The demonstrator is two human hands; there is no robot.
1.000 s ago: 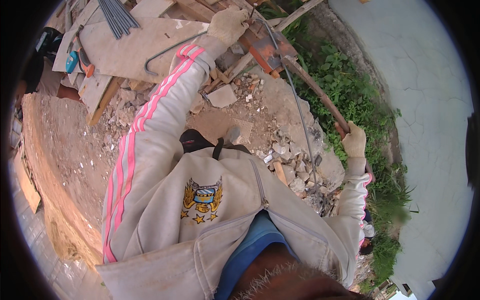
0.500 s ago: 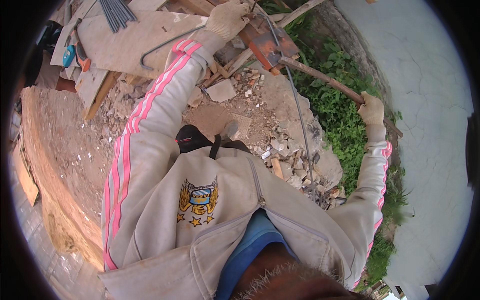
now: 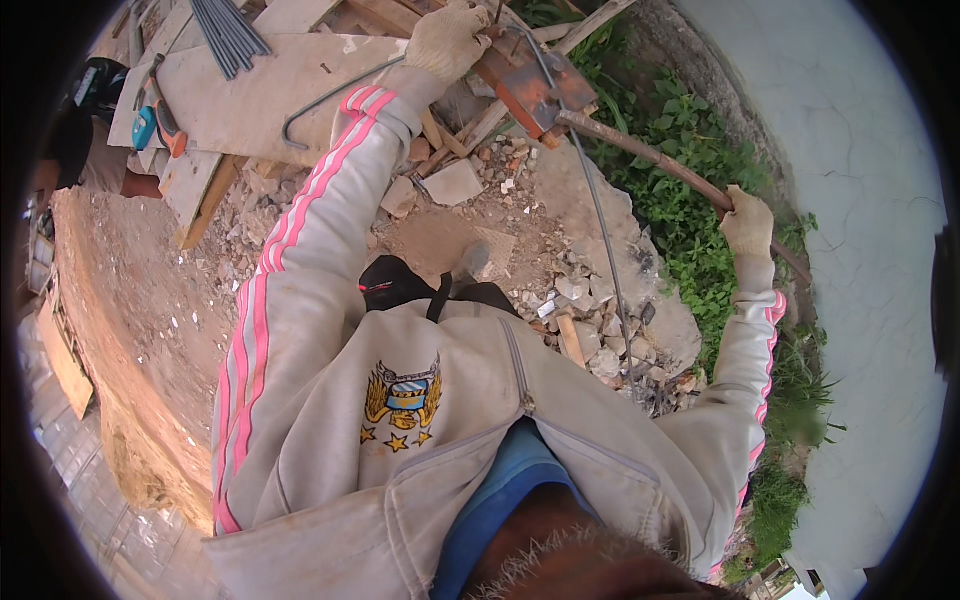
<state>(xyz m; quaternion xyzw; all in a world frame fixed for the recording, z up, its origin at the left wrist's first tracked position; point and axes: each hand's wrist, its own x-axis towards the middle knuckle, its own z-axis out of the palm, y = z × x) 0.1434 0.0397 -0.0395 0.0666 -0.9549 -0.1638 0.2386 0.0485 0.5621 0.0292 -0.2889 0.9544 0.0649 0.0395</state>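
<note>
My left hand [image 3: 447,42], in a pale knitted glove, is closed round a thin grey steel rod at the top of the view. This rod [image 3: 608,240] has a hooked end to the left, bends sharply beyond the hand, and runs down toward the rubble on the right. It passes over a rusty reddish metal block [image 3: 528,98] fixed on timber. My right hand [image 3: 748,222], gloved too, grips a long rusty bar [image 3: 650,155] near its outer end. The bar's other end meets the block beside the rod.
On a plywood board [image 3: 300,75] lie pliers with orange-and-black handles [image 3: 172,130], a turquoise tool [image 3: 143,126] and several straight rods [image 3: 228,38]. Another person [image 3: 100,150] is at the far left. Broken rubble [image 3: 590,310], green plants [image 3: 690,170] and a pale wall [image 3: 870,200] surround me.
The view has shifted slightly. Both hands keep their grips, and the rod and bar hold nearly the same position against the block.
</note>
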